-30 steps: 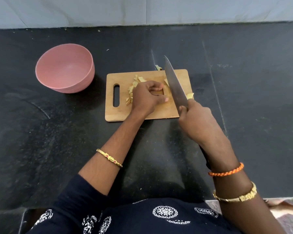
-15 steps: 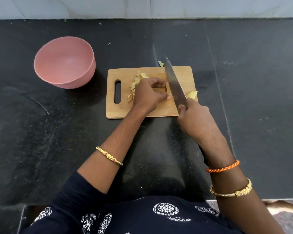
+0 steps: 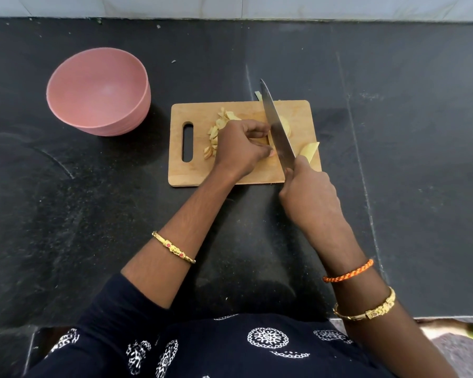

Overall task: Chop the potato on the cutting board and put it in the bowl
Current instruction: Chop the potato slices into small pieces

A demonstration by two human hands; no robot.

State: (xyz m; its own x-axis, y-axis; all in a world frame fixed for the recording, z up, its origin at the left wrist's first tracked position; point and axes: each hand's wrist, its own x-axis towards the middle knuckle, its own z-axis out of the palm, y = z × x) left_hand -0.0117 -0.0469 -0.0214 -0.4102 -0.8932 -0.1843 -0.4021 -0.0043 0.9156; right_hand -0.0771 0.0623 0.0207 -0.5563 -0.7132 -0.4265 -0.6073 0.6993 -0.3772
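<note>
A wooden cutting board with a handle slot lies on the black counter. My left hand pinches a potato piece against the board, mostly hiding it. My right hand grips the handle of a large knife, whose blade rests right beside my left fingertips, tip pointing away. Several cut potato pieces are heaped to the left of my left hand. A potato chunk lies just right of the blade, and a wedge sits near the board's right edge. The pink bowl stands left of the board, with nothing in it.
A small potato scrap lies on the counter just beyond the board's far edge. A pale wall runs along the back of the counter. The counter's front edge is close to my body.
The blade has moved slightly left toward my left fingertips. My left hand stays clamped on the potato piece. The view has shifted a little.
</note>
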